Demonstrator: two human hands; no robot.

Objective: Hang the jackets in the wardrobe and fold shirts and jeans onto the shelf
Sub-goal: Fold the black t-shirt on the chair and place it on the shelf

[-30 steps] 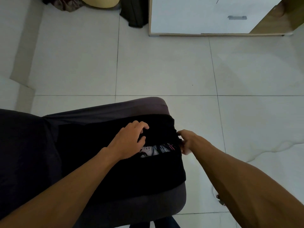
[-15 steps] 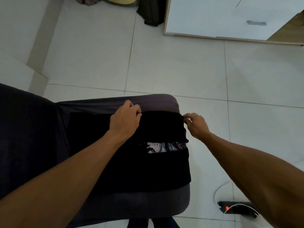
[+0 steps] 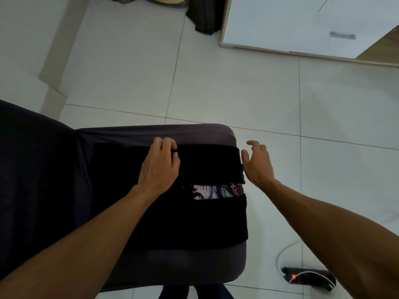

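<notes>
A black shirt (image 3: 194, 221) lies partly folded on the grey chair seat (image 3: 168, 132), a strip of white and pink print showing across its middle. My left hand (image 3: 159, 165) lies on the far folded flap, fingers curled at its edge near the seat's far side. My right hand (image 3: 257, 162) hovers just off the shirt's right edge with fingers spread and relaxed, holding nothing.
The white wardrobe door (image 3: 302, 22) with a grey handle stands at the top right on the tiled floor. Dark clothing (image 3: 205, 14) hangs or lies beside it. A black power strip (image 3: 308, 277) with a red light and white cable sits on the floor at lower right.
Both hands carried the far flap outward toward the seat's far edge. My right hand then let go of the shirt's corner and opened beside it.
</notes>
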